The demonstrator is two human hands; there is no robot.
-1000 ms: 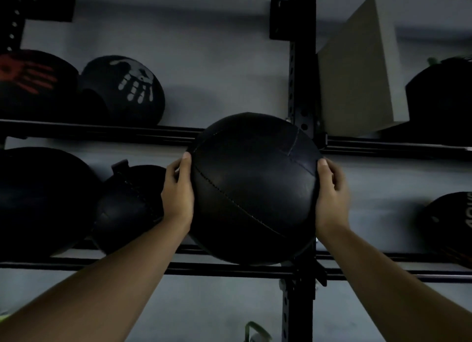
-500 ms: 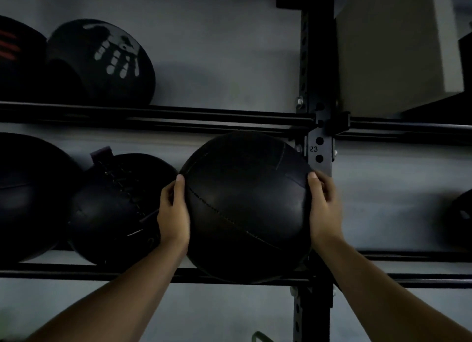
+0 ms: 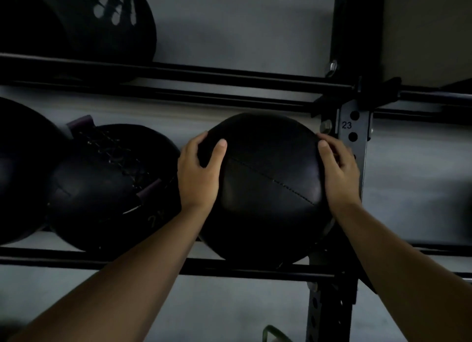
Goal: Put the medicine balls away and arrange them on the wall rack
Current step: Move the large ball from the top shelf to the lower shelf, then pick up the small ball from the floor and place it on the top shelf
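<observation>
From the head view, a black medicine ball point(image 3: 265, 188) sits at the centre of the scene, resting on the lower rails point(image 3: 127, 262) of the dark wall rack, just left of the rack's upright post point(image 3: 353, 137), which bears the number 23. The left hand point(image 3: 198, 173) presses on the ball at its nine o'clock side, thumb lying across the front and fingers curled over the upper edge. The right hand point(image 3: 337, 168) cups the ball at its three o'clock side, between ball and post. Both hands' grip is spread wide and flat on the ball, holding it between them.

At nine o'clock from the held ball, a second dark ball with lacing point(image 3: 109, 186) rests on the same rails, just beside the left hand. Farther left, a third large black ball point(image 3: 23, 173) is cut by the frame edge. At eleven o'clock, on the upper rails point(image 3: 204, 78), sits a ball with a pale handprint point(image 3: 84, 22). The grey wall point(image 3: 229, 22) lies behind.
</observation>
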